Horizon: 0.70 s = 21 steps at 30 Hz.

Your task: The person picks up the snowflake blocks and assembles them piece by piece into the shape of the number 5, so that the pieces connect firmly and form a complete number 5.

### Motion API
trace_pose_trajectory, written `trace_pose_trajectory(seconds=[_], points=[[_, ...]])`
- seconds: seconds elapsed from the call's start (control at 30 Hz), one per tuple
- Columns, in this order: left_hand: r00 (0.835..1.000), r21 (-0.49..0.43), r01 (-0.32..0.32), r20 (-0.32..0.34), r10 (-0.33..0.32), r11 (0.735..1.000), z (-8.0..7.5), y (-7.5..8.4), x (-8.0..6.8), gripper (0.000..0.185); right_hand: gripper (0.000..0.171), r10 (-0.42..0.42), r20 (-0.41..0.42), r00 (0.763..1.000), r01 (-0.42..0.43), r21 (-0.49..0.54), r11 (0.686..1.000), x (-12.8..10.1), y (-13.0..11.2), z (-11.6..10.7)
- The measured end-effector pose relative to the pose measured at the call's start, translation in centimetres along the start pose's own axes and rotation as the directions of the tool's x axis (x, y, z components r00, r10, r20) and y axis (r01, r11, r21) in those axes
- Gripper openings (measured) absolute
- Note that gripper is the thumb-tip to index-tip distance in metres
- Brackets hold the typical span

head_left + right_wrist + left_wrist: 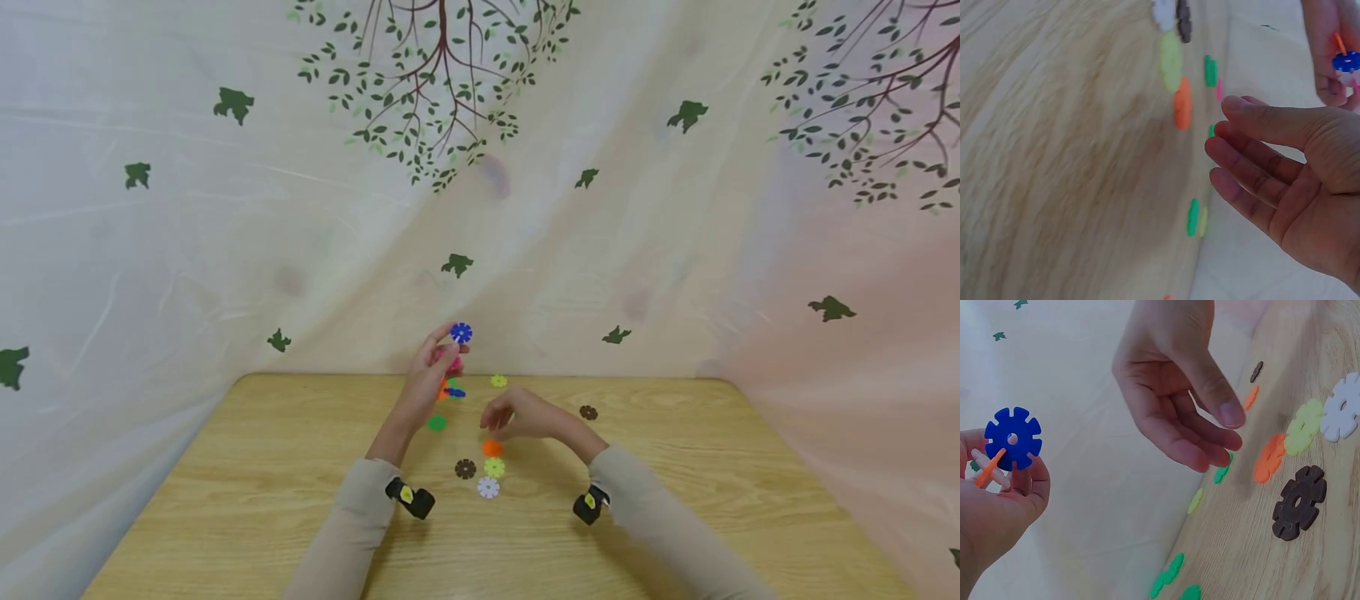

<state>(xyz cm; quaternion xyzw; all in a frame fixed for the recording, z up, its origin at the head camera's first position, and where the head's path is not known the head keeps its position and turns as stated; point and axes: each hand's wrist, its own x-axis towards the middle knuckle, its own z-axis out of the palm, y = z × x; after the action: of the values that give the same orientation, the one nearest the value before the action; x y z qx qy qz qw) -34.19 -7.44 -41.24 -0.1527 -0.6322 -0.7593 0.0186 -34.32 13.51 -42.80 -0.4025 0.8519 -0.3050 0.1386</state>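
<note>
1. blue is the colour at the top of the little cluster [452, 360] that our left hand [429, 385] pinches above the far edge of the wooden table [262, 500]: a blue snowflake disc [1013, 438] slotted together with an orange piece [989, 467] and what looks like a pink one beneath.
2. our right hand [517, 414] holds nothing, its fingers [1207, 434] loose and slightly bent, hovering just above an orange disc [492, 448] on the table.
3. near that hand lie a lime disc [494, 467], a white disc [488, 487] and a brown disc [465, 469], close together but mostly apart; a green disc [437, 423] sits under the left forearm, and another brown disc [588, 412] lies off to the right.
4. we judge the main risk to be the cluster coming apart: it is held only by fingertips, and a sideways push on a slot could pop a piece loose or twist it out of the pinch.
5. a second risk is the right hand's fingers nudging the lime disc while closing on the orange one, since the two lie just beside each other.
6. the cluster is near the table's back edge and the leaf-print curtain [225, 208]; a dropped piece there could roll off behind.
7. open wood lies to both sides and toward us, well apart from the discs.
</note>
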Motion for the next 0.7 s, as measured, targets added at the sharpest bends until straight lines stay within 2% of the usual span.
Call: trace_pose_trajectory(seconds=[0.2, 0.3, 0.53, 0.7], points=[[1.0, 0.0, 0.003, 0.012, -0.003, 1.0, 0.1, 0.2, -0.1, 0.047, 0.025, 0.028, 0.033, 0.999, -0.028, -0.012, 1.0, -0.1, 1.2, 0.7], [1.0, 0.015, -0.001, 0.018, 0.001, 1.0, 0.1, 0.2, -0.1, 0.047, 0.027, 0.017, 0.047, 0.999, -0.016, -0.018, 1.0, -0.2, 1.3, 1.0], [1.0, -0.015, -0.001, 0.015, 0.002, 1.0, 0.2, 0.1, 0.0, 0.044, 0.028, -0.03, 0.085, 0.996, 0.037, -0.088, 0.995, 0.0, 1.5, 1.4], [1.0, -0.016, -0.001, 0.019, 0.002, 1.0, 0.3, 0.1, -0.1, 0.042, 0.025, 0.013, 0.086, 0.996, -0.002, -0.127, 0.992, 0.3, 1.6, 1.5]])
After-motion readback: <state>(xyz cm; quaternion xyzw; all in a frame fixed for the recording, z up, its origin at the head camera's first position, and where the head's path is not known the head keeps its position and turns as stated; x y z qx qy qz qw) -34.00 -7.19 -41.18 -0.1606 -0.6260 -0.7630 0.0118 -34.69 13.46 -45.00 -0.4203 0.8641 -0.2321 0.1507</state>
